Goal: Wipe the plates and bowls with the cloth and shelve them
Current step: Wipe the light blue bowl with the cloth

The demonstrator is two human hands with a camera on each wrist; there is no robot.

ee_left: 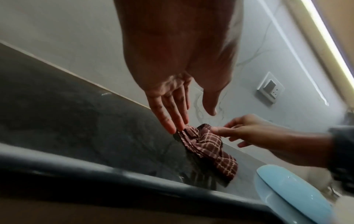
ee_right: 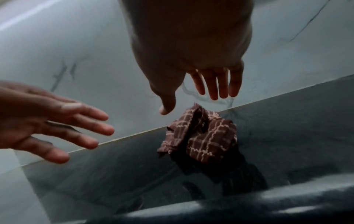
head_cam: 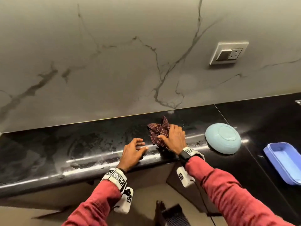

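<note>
A crumpled maroon checked cloth [head_cam: 157, 132] [ee_left: 208, 145] [ee_right: 203, 141] lies on the wet black counter [head_cam: 81, 144] near the marble wall. My right hand [head_cam: 171, 134] [ee_right: 191, 103] hovers right over it, with straight, spread fingers that do not grip it. My left hand [head_cam: 140, 145] [ee_left: 193, 121] is open just left of the cloth, above the counter's front edge, its fingertips [ee_left: 172, 128] close to the cloth's edge. A light blue bowl [head_cam: 223, 138] [ee_left: 291, 194] sits upside down on the counter, to the right of the cloth.
A blue plastic tray [head_cam: 283, 162] sits at the far right of the counter. A switch and socket plate [head_cam: 228, 53] is on the marble wall above. The counter surface left of my hands shows wet streaks. Cabinet fronts and floor lie below the counter edge.
</note>
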